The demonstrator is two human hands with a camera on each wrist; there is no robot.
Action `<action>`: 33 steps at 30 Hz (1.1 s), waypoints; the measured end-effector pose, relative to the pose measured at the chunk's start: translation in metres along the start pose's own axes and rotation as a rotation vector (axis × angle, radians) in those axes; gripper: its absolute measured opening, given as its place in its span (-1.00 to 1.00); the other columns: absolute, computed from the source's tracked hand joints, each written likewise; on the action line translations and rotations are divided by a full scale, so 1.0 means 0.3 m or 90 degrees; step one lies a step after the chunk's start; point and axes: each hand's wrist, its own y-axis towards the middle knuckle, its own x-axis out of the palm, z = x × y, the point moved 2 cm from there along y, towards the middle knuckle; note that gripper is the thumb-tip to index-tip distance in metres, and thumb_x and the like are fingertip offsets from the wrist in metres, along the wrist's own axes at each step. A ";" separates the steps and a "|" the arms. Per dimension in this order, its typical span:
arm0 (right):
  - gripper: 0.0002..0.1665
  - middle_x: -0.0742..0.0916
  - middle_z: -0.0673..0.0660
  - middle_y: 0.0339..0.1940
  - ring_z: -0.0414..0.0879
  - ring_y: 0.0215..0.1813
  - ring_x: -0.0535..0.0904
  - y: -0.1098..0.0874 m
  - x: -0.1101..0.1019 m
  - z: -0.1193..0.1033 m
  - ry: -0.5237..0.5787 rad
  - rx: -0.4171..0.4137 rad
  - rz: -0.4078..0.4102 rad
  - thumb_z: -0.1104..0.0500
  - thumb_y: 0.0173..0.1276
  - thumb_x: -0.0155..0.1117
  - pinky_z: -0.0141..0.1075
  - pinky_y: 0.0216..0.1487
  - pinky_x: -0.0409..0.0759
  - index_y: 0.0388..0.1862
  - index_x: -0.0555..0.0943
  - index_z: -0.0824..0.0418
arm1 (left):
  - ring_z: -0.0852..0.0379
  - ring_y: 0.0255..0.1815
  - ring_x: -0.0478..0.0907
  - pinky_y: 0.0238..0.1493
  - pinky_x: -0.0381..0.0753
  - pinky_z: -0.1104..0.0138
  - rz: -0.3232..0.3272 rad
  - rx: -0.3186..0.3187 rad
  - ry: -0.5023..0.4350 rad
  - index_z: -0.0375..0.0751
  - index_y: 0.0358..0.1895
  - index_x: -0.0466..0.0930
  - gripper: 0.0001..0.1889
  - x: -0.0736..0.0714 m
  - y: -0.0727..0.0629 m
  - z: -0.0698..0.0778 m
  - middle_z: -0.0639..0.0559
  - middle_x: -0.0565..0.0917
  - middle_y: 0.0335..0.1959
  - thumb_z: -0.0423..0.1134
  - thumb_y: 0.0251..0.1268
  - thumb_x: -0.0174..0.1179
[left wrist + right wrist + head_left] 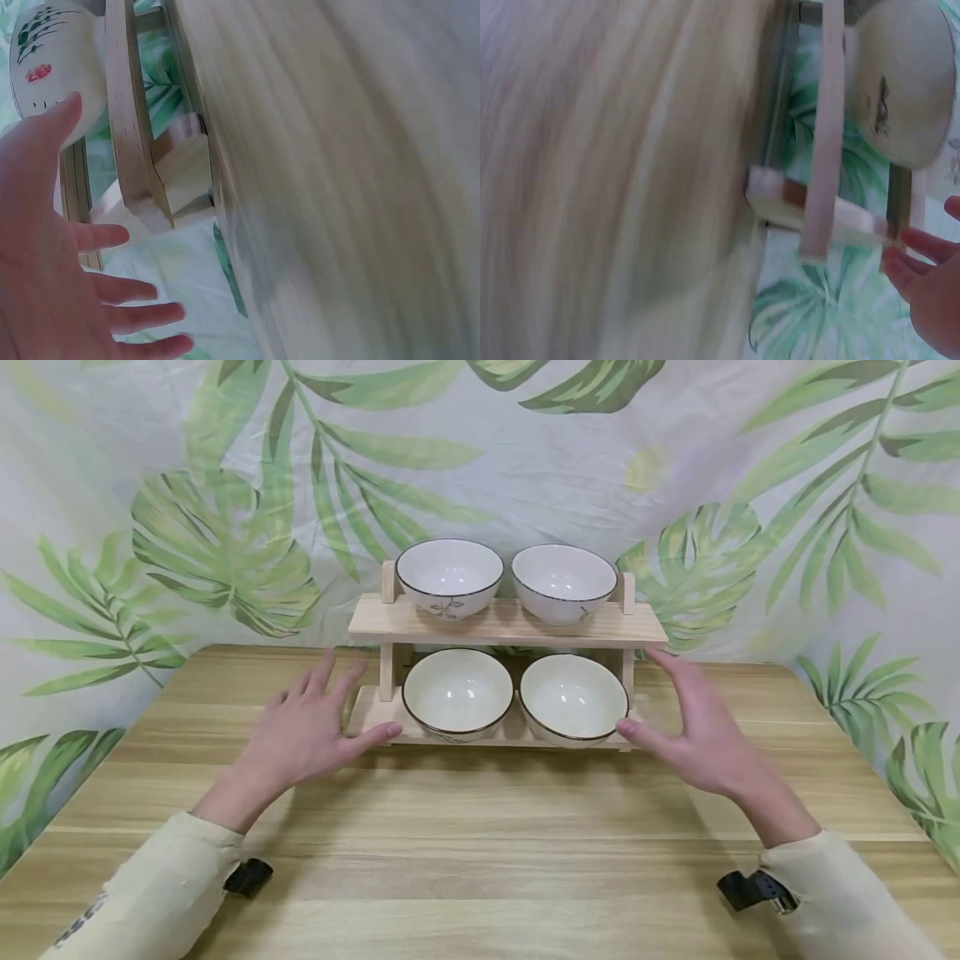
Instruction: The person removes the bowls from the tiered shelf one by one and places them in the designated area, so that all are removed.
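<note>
A two-tier wooden rack (375,620) stands at the back of the table. Its upper shelf bears two white bowls, a left one (450,572) and a right one (564,578); a cream bowl (457,693) and another cream bowl (573,697) sit on the lower tier. All have dark rims. My left hand (306,727) is spread beside the rack's left end, thumb by the lower shelf, holding nothing. At the other end, my right hand (701,727) has thumb and fingers apart, fingertips right at the shelf ends. A patterned bowl (56,67) shows past my left thumb in the left wrist view.
Light wood-grain tabletop (480,843) stretches in front of the rack. Behind it hangs a leaf-print cloth (540,460). Small black devices hang under the sleeves, one at the left wrist (249,877) and one at the right wrist (753,889).
</note>
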 end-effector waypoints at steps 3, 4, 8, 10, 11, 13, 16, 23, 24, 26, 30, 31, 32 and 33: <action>0.26 0.33 0.33 0.67 0.34 0.63 0.26 0.007 0.051 -0.025 0.062 -0.021 -0.007 -0.04 0.28 0.62 0.40 0.54 0.25 0.76 0.07 0.16 | -0.63 0.58 0.19 0.41 0.32 -0.48 -0.019 0.004 -0.055 -0.11 0.72 0.08 0.14 0.008 0.005 0.019 -0.51 0.08 0.69 0.66 0.32 -0.04; 0.29 0.34 0.35 0.66 0.33 0.61 0.29 0.010 0.067 -0.031 0.077 -0.025 -0.008 -0.02 0.26 0.64 0.38 0.54 0.27 0.76 0.05 0.20 | -0.61 0.59 0.18 0.42 0.33 -0.47 -0.026 0.004 -0.073 -0.12 0.71 0.10 0.13 0.009 0.007 0.028 -0.52 0.11 0.68 0.65 0.33 -0.03; 0.40 0.33 0.35 0.66 0.27 0.61 0.32 0.023 0.116 -0.051 0.132 -0.009 -0.015 0.02 0.18 0.70 0.27 0.58 0.30 0.76 -0.02 0.28 | -0.55 0.63 0.15 0.46 0.30 -0.44 -0.062 -0.020 -0.170 -0.16 0.70 0.11 0.14 0.015 0.013 0.058 -0.49 0.17 0.66 0.63 0.32 0.04; 0.42 0.32 0.33 0.67 0.24 0.62 0.31 0.032 0.132 -0.060 0.169 0.010 -0.019 0.05 0.16 0.71 0.23 0.60 0.30 0.76 -0.04 0.27 | -0.52 0.64 0.15 0.50 0.27 -0.42 -0.076 -0.037 -0.233 -0.21 0.71 0.08 0.15 0.021 0.016 0.066 -0.46 0.20 0.66 0.59 0.32 0.11; 0.43 0.31 0.32 0.68 0.22 0.62 0.32 0.036 0.140 -0.063 0.188 0.020 -0.021 0.06 0.16 0.71 0.20 0.60 0.30 0.76 -0.05 0.25 | -0.51 0.64 0.16 0.52 0.25 -0.40 -0.081 -0.046 -0.264 -0.22 0.71 0.06 0.16 0.024 0.017 0.068 -0.46 0.21 0.66 0.56 0.32 0.15; 0.44 0.31 0.29 0.69 0.20 0.61 0.33 0.046 0.152 -0.070 0.236 0.040 -0.023 0.11 0.15 0.71 0.17 0.59 0.33 0.77 -0.08 0.22 | -0.49 0.64 0.18 0.54 0.24 -0.38 -0.087 -0.061 -0.315 -0.26 0.71 0.05 0.16 0.031 0.021 0.071 -0.45 0.24 0.64 0.48 0.32 0.24; 0.46 0.30 0.25 0.69 0.16 0.58 0.37 0.057 0.164 -0.073 0.298 0.072 -0.023 0.18 0.14 0.71 0.10 0.56 0.37 0.78 -0.11 0.18 | -0.48 0.64 0.17 0.57 0.20 -0.36 -0.090 -0.078 -0.355 -0.29 0.70 0.05 0.15 0.039 0.027 0.070 -0.46 0.23 0.65 0.39 0.31 0.34; 0.49 0.19 0.17 0.74 0.14 0.54 0.37 0.058 0.190 -0.059 0.377 0.126 -0.030 0.22 0.10 0.73 -0.32 0.41 0.48 0.79 -0.10 0.03 | -0.48 0.69 0.06 0.62 0.11 -0.34 -0.094 -0.085 -0.378 -0.30 0.70 0.07 0.09 0.037 0.030 0.062 -0.39 0.12 0.71 0.26 0.34 0.40; 0.50 0.20 0.17 0.73 0.15 0.52 0.38 0.058 0.193 -0.057 0.383 0.123 -0.032 0.24 0.09 0.73 -0.41 0.35 0.50 0.79 -0.10 0.01 | -0.47 0.70 0.04 0.62 0.10 -0.33 -0.094 -0.082 -0.377 -0.30 0.70 0.07 0.08 0.036 0.030 0.059 -0.38 0.10 0.72 0.25 0.36 0.39; 0.54 0.22 0.17 0.71 0.16 0.51 0.40 0.058 0.197 -0.053 0.397 0.118 -0.037 0.27 0.05 0.76 -0.53 0.26 0.50 0.79 -0.10 -0.01 | -0.47 0.70 0.03 0.63 0.10 -0.31 -0.091 -0.076 -0.371 -0.30 0.70 0.09 0.04 0.035 0.031 0.054 -0.34 0.06 0.74 0.22 0.39 0.37; 0.60 0.27 0.20 0.67 0.17 0.50 0.42 0.059 0.200 -0.050 0.403 0.113 -0.044 0.29 -0.02 0.80 -0.53 0.27 0.49 0.79 -0.10 -0.01 | -0.46 0.67 0.13 0.60 0.18 -0.30 -0.087 -0.071 -0.363 -0.28 0.68 0.14 -0.01 0.035 0.031 0.043 -0.33 0.14 0.72 0.21 0.42 0.35; 0.61 0.29 0.20 0.66 0.17 0.49 0.43 0.060 0.200 -0.049 0.399 0.114 -0.045 0.29 -0.04 0.80 -0.53 0.28 0.49 0.79 -0.10 -0.01 | -0.47 0.65 0.17 0.59 0.21 -0.30 -0.088 -0.071 -0.361 -0.26 0.68 0.15 -0.02 0.036 0.031 0.041 -0.35 0.17 0.71 0.21 0.42 0.35; 0.61 0.30 0.21 0.65 0.17 0.49 0.44 0.059 0.200 -0.048 0.394 0.114 -0.045 0.28 -0.05 0.81 -0.53 0.27 0.49 0.79 -0.09 0.00 | -0.46 0.64 0.20 0.57 0.25 -0.30 -0.088 -0.073 -0.360 -0.25 0.68 0.16 -0.02 0.037 0.030 0.040 -0.36 0.21 0.69 0.22 0.41 0.35; 0.61 0.31 0.21 0.64 0.17 0.48 0.45 0.058 0.199 -0.047 0.388 0.116 -0.043 0.28 -0.05 0.81 -0.53 0.27 0.49 0.79 -0.09 0.01 | -0.47 0.62 0.23 0.55 0.28 -0.30 -0.088 -0.072 -0.360 -0.24 0.68 0.16 -0.02 0.038 0.031 0.040 -0.38 0.24 0.67 0.23 0.41 0.35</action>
